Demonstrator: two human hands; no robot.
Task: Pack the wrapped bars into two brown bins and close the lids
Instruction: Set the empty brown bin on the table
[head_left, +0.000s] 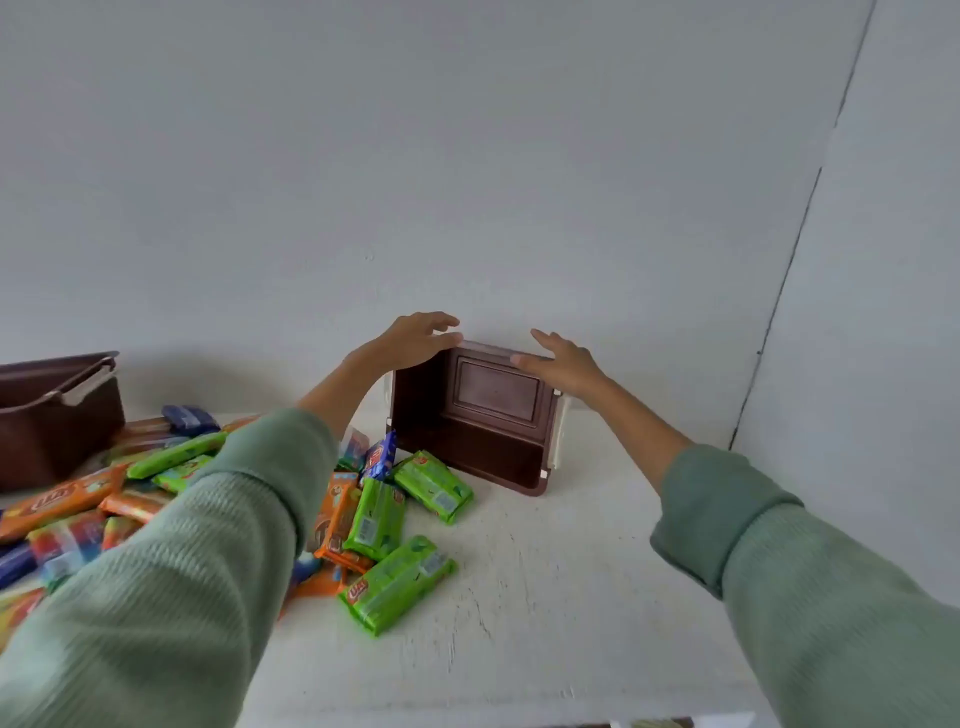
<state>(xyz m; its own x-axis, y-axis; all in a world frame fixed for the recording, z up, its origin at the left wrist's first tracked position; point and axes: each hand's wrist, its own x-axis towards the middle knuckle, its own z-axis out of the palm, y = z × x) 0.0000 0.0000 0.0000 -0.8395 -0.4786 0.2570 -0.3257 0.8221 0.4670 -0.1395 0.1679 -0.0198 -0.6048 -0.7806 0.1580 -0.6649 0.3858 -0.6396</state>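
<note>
A brown bin (470, 447) lies tipped on its side near the wall, its empty inside facing me. My left hand (415, 338) rests on its upper left corner, fingers spread. My right hand (563, 364) touches its upper right edge, fingers apart. Neither hand closes around it. A heap of wrapped bars (171, 499) in green, orange and blue covers the table's left half; three green bars (397, 584) lie closest to the bin. A second brown bin (52, 431) stands at the far left with a cream handle across its open top.
The white table (571, 597) meets a grey wall just behind the tipped bin, and a side wall closes in at the right. The table's front edge runs along the bottom of the view. My green sleeves cover part of the heap.
</note>
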